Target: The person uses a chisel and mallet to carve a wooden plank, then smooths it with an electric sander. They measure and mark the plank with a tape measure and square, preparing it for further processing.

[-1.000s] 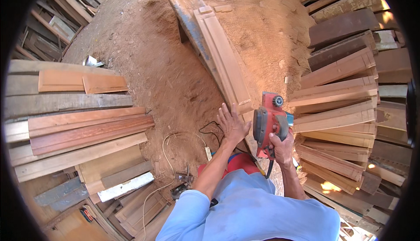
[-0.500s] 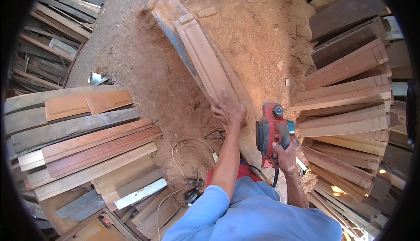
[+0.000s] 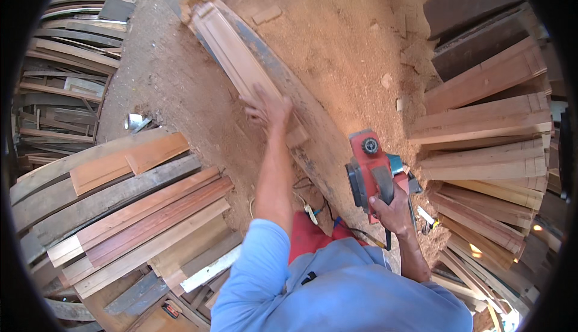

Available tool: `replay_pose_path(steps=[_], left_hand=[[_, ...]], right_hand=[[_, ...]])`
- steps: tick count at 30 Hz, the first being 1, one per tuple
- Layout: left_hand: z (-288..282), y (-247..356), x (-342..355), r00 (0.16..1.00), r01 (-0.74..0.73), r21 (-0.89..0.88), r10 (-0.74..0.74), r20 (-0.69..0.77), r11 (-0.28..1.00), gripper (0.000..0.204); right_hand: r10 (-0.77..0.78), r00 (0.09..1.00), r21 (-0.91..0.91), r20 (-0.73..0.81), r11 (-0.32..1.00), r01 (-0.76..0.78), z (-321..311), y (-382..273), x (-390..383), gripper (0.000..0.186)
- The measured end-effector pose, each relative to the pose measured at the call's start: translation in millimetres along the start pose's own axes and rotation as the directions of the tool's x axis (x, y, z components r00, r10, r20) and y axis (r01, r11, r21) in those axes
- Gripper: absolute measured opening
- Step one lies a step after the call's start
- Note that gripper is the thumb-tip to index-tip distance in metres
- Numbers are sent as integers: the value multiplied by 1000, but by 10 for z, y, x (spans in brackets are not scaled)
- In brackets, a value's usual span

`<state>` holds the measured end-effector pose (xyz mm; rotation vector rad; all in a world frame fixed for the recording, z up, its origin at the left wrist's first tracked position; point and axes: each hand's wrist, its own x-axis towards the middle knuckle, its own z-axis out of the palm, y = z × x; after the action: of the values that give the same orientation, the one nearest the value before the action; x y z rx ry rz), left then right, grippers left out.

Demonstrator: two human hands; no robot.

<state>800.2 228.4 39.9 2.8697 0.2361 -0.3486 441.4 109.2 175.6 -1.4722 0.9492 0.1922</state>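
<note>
Though narrow — grooved wooden panel [image 3: 233, 49].

the panel [image 3: 232, 49] lies on the bench [image 3: 316, 124], left of the planer [image 3: 372, 166], with boards [image 3: 153, 202] left and planks [image 3: 487, 118] right.

- A light blue shirt [image 3: 385, 296] spread across the bottom of the frame, its cloth creased and greyer in patches.
- The left sleeve [image 3: 256, 266], also blue, ended near the elbow in a plain edge.
- The right sleeve [image 3: 448, 302], at the lower right, matched it.
- Red legwear [image 3: 306, 238] showed just above the shirt, its cut hidden.
- A black piece [image 3: 309, 278] sat on the shirt front, too small to identify.
- The left grip [image 3: 269, 108] and right grip [image 3: 394, 208] were bare, like the forearms [image 3: 274, 178].
</note>
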Motion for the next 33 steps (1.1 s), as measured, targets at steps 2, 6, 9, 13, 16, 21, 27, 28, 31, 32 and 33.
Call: replay_pose_path(steps=[2,6,9,13,16,21,27,28,31,32,33], left_hand=[[-31,2,250,1000,23,-22,-23,-3,999,109],[23,44,486,999,33,-62,-33,-5,998,111],[-13,83,443,999,43,-39,-42,28,998,111],[-80,106,456,998,49,-47,-47,43,998,111],[-50,77,485,998,61,-35,-60,27,998,111],[-24,93,459,999,45,-1,-45,-12,999,110],[296,-577,795,990,-136,-478,131,-43,868,96],[382,-835,969,977,-212,-670,176,-122,711,92],[283,-1422,1033,987,-135,-824,145,-64,550,73],[277,-1693,1082,989,-124,-809,142,-50,575,63],[297,-1947,1118,990,-112,-794,133,-40,597,55]], right_hand=[[4,1000,-36,20,999,-3,48,16,55,32],[73,994,-55,76,996,-69,178,-339,252,36],[-17,997,-67,78,998,22,323,-350,364,45],[-111,989,-23,100,993,113,508,-531,531,53],[-204,971,-23,121,978,208,613,-699,624,61],[-330,935,8,132,943,332,798,-805,714,66],[-281,939,24,201,959,282,1130,-1034,758,64],[-257,940,17,226,966,260,1203,-1087,772,64],[-156,954,1,255,987,161,1319,-1087,848,65],[-84,953,-10,291,996,91,1353,-1106,858,66],[-14,944,-30,330,999,25,1386,-1128,884,67]])
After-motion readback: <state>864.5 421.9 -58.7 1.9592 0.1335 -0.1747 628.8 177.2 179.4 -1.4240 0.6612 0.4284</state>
